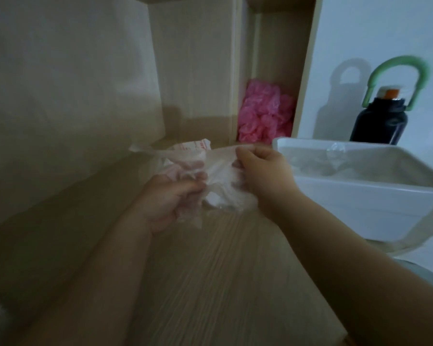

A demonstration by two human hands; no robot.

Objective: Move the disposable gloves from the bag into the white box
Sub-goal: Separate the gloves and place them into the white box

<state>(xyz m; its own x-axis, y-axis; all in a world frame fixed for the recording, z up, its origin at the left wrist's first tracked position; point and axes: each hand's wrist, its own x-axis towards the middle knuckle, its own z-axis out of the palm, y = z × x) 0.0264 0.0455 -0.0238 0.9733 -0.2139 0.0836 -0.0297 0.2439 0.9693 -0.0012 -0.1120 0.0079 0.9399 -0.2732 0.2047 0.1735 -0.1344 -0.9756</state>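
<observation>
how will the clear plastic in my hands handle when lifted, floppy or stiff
Probably very floppy: the clear plastic crumples and sags between the left hand and right hand. Likely very light, as pinching fingers alone hold it up. Thin and filmy, so it may slip.

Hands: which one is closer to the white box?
The right hand, pinching the bag beside the white box; the left hand grips the bag farther away.

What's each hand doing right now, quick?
Left hand: closed, gripping the crumpled plastic bag.
Right hand: closed, pinching clear plastic film; glove or bag, cannot tell.
</observation>
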